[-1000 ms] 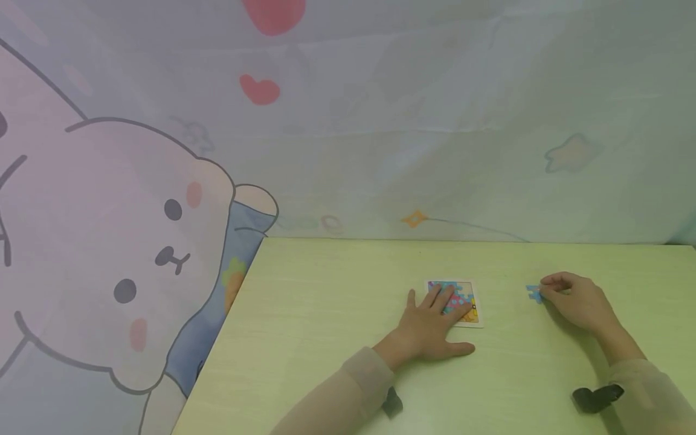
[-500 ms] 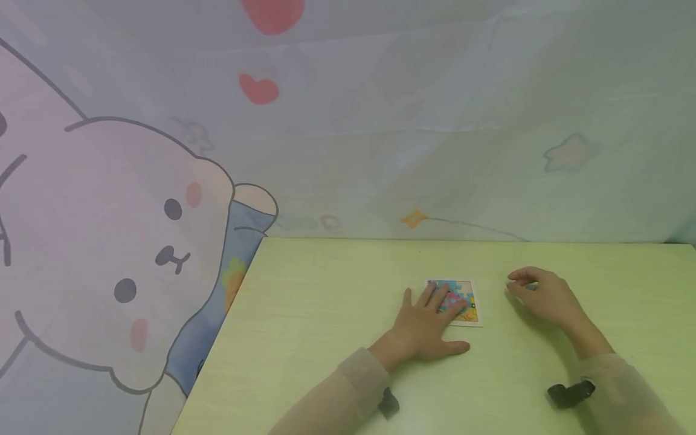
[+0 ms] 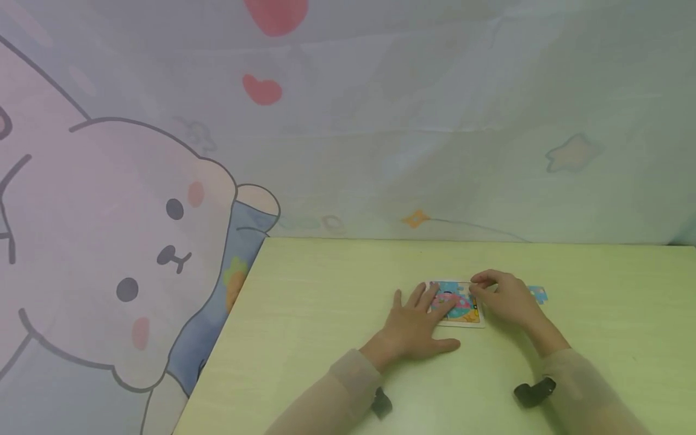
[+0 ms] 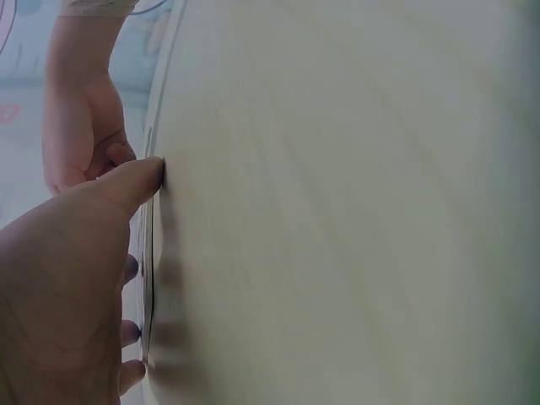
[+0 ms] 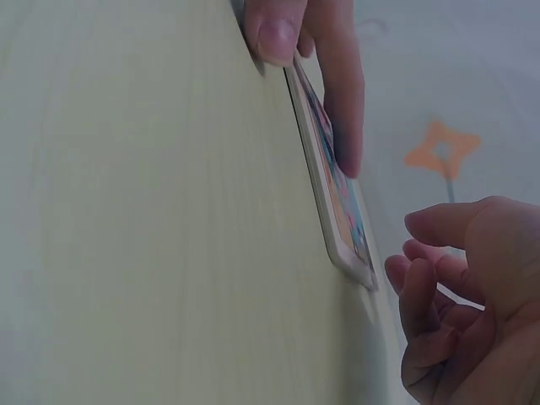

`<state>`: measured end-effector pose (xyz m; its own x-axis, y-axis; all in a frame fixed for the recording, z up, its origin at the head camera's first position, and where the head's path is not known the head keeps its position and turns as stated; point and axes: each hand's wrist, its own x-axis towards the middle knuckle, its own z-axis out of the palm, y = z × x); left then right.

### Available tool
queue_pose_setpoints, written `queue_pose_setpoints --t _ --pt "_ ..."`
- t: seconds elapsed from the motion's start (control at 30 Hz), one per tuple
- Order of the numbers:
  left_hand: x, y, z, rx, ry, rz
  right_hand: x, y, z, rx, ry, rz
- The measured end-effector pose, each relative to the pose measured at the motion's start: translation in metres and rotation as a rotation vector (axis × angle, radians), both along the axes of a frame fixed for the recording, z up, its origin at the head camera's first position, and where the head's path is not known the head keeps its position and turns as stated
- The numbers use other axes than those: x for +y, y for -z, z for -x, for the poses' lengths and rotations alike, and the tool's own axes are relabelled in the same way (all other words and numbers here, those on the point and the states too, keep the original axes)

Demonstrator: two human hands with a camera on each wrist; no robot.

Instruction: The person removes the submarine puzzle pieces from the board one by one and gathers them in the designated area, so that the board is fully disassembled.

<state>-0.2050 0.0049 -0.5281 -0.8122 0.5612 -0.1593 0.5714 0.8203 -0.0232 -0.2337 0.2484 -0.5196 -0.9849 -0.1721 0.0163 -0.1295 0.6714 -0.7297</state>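
Note:
A small square jigsaw puzzle (image 3: 462, 311) with a light frame and a colourful picture lies on the table. My left hand (image 3: 413, 329) rests flat with fingers spread, its fingertips over the left part of the puzzle. My right hand (image 3: 505, 296) is at the puzzle's upper right corner, thumb and forefinger brought close together beside a pale gap in the picture. In the right wrist view its fingers (image 5: 418, 291) are curled, and I cannot tell whether a piece is between them. A blue puzzle piece (image 3: 538, 294) lies on the table just right of the right hand, partly hidden by it.
The light yellow-green table (image 3: 326, 290) runs back to a cloth backdrop (image 3: 380, 121) printed with hearts, a star and a large cartoon animal. Black wrist cameras (image 3: 535, 393) hang under both sleeves.
My right hand has moved left from beside the blue piece to the puzzle's upper right corner, uncovering more of that piece. My left hand has shifted slightly left, showing more of the picture.

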Motion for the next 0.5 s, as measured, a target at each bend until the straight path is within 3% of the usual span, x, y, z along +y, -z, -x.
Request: queue_pose_setpoints --t 0.5 --pt "0.001 0.000 0.002 -0.007 0.004 -0.002 -0.021 0.008 0.010 -0.015 -0.008 -0.018"
